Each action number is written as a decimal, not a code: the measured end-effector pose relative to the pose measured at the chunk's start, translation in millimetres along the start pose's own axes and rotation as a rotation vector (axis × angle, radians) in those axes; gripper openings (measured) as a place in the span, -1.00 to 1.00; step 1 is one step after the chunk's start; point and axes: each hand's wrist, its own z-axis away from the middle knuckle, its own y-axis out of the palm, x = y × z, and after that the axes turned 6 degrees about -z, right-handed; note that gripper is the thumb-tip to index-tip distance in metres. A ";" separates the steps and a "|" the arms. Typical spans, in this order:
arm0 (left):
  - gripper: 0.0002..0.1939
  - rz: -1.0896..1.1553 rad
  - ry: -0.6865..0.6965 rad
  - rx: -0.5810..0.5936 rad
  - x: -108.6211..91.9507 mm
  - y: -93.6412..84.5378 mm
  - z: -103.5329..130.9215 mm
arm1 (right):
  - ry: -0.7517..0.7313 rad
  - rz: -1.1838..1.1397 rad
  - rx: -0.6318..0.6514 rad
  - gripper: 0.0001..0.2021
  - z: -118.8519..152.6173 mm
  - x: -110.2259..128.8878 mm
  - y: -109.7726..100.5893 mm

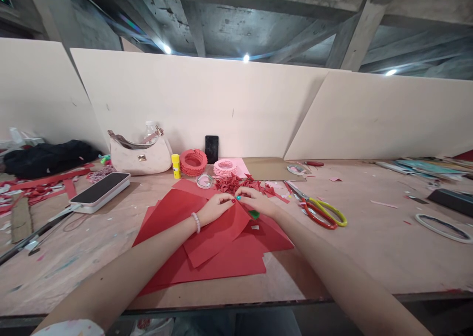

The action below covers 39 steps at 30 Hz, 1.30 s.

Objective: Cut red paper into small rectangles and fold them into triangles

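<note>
My left hand [217, 206], with a beaded bracelet at the wrist, pinches the upper edge of a red paper sheet [218, 240]. My right hand [256, 201] meets it there, its fingers closed on the same sheet near the corner; the exact grip is partly hidden. Beneath lie larger red paper sheets [236, 264], spread over the table. A small green piece [254, 214] shows under my right hand. Just beyond my fingers is a heap of folded red paper bits [232, 183]. Red-handled and yellow-handled scissors [325, 213] lie to the right.
Behind the paper stand a yellow glue stick [176, 166], a red ring stack [193, 162], a pink ring stack [225, 168] and a phone [212, 149]. A handbag [142, 156] and a white device [100, 192] sit left. A tape roll [442, 228] lies right.
</note>
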 end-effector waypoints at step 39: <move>-0.81 -0.234 -0.147 -0.216 6.4 -17.4 -11.4 | 0.104 -0.046 -0.008 -0.83 -6.0 -13.6 12.2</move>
